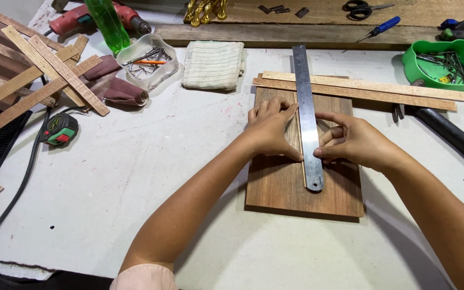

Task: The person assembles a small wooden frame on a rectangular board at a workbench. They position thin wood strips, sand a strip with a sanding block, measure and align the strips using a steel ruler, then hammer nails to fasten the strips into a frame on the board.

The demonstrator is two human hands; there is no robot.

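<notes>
Left hand point(271, 130) hides part of thin strip point(300, 161) & board point(285, 188); hammer point(452, 134) cut off at rt edge.

shiny metal ruler point(307, 115), matt wooden board point(280, 182)
</notes>
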